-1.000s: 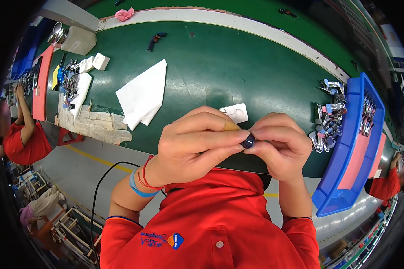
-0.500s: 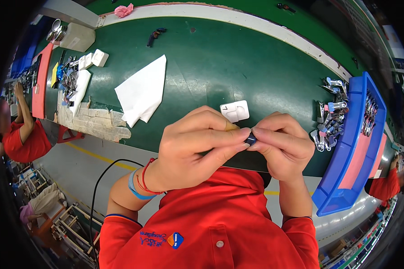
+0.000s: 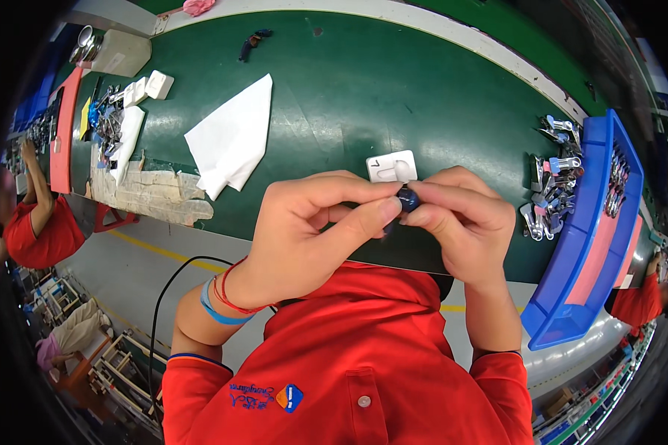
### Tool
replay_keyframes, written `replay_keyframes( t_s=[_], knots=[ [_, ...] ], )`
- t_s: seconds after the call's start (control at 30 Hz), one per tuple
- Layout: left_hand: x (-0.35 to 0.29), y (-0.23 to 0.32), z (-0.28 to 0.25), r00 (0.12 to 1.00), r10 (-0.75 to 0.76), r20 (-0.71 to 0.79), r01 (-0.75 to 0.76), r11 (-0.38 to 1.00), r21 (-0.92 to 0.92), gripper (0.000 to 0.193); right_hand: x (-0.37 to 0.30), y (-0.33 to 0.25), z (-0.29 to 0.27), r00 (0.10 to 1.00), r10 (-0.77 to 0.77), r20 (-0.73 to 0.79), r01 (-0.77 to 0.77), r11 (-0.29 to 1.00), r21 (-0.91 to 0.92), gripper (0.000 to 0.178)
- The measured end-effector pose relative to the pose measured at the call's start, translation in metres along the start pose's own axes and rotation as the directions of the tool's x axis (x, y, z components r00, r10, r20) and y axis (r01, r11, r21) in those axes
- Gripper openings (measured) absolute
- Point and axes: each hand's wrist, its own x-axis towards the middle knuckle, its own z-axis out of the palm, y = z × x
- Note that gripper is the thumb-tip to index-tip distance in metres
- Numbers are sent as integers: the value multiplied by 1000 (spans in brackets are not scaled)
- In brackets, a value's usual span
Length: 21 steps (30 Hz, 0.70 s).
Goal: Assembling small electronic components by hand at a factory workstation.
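Here a small dark blue part (image 3: 407, 199) is pinched between the fingertips of the left hand (image 3: 315, 230) and the right hand (image 3: 460, 219), near the body above the green counter (image 3: 393, 96). Just beyond lies a white plastic piece (image 3: 391, 167). A blue tray (image 3: 571, 297) stands right, white paper (image 3: 230, 141) left.

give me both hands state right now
Left hand: closed, fingers pinching the small dark blue part.
Right hand: closed, fingers pinching the same part.
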Motion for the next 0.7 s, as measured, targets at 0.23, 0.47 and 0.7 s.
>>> replay_keyframes(
  t_s=[0.23, 0.47, 0.7],
  knots=[
    [5, 15, -2, 980, -195, 34, 197, 978, -73, 20, -6, 6, 6, 954, 297, 28, -264, 799, 540, 23],
    [3, 10, 1, 989, -151, -7, 150, 988, -31, 20, -7, 10, 4, 962, 268, 45, -249, 802, 542, 24],
    [2, 5, 0, 1000, 30, 9, -31, 988, 154, 21, -6, 8, 1, 985, 175, -13, -156, 908, 388, 25]
  ],
)
